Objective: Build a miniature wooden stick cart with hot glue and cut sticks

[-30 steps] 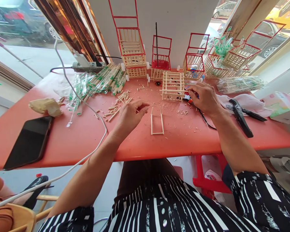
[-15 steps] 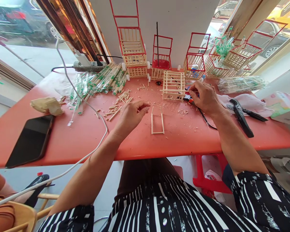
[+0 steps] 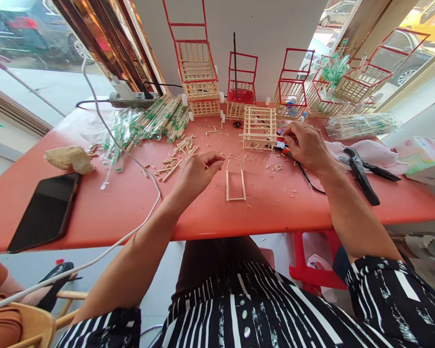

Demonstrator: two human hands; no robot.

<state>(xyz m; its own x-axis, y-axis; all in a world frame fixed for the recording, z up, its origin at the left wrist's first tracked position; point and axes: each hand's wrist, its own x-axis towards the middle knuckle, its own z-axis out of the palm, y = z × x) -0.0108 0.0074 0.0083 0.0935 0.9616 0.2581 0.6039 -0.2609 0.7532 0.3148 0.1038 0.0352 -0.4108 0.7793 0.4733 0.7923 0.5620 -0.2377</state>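
1. Now I see the left hand [image 3: 195, 175] resting on the red table [image 3: 130, 212], with its fingers curled and thumb meeting fingertips; whether it pinches something, I cannot tell.
2. Just beside it on the right lies a small U-shaped stick frame [image 3: 235, 181], flat on the table and not touched.
3. My right hand [image 3: 308, 147] is further back, its fingers closed around a small red and blue tool [image 3: 281, 145], just beside the wooden stick cage [image 3: 260, 128].
4. Loose stick pieces [image 3: 177, 159] lie behind the left hand, a black phone [image 3: 45, 211] far left, black cutters [image 3: 362, 176] on the right.
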